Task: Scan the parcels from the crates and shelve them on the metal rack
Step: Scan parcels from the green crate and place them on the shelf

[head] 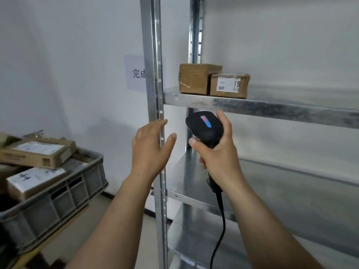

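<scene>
Plainly, this moment falls between one parcel and the next. The right hand has its fingers closed round the handle of a black scanner. The scanner's head is tipped up and away, just below the front edge of the upper shelf, and its cord hangs down past the wrist. Holding it upright like that keeps the trigger ready and the cord out of the way.

The left hand is empty, its fingers spread and relaxed. It hovers in front of the near post of the metal rack, to the left of the scanner. I judge it free to fetch the next item.

Two parcels already stand on the upper shelf, touching each other. A plain box is on the left, and a labelled box is on the right with its label facing out, probably so it can be read from the front. Both sit near the left end of the shelf, leaving room to the right. The lower shelves show no parcels in view.

To the near left, well apart from the rack, a grey crate holds several more parcels, piled loosely with their labels up. Most of the task therefore remains. A paper sign on the far wall is partly hidden by the rack post.
</scene>
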Available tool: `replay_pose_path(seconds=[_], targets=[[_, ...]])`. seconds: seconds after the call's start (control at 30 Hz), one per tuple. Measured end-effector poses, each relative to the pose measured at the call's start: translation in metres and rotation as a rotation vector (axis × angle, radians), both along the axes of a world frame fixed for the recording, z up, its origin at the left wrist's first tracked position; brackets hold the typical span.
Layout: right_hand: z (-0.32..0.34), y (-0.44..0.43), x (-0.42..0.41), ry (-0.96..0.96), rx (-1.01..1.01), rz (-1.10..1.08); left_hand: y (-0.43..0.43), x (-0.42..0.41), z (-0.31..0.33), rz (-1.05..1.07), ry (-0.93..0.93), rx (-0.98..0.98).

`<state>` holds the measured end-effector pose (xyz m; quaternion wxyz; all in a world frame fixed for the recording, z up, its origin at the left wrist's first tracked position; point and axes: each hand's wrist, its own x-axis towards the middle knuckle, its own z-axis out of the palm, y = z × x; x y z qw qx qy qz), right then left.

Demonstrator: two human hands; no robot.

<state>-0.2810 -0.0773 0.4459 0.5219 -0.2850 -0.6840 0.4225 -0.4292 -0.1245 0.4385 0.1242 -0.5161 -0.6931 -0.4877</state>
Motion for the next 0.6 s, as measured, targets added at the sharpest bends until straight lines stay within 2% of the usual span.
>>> replay_pose_path(seconds=[0.23, 0.6], targets=[[-0.033, -0.029, -0.053, -0.029, -0.031, 0.282, -0.069, -0.031, -0.041, 0.23, -0.099, -0.088], [-0.052, -0.111, -0.158, -0.113, -0.01, 0.517, -0.184, -0.102, -0.065, 0.497, -0.181, -0.063]])
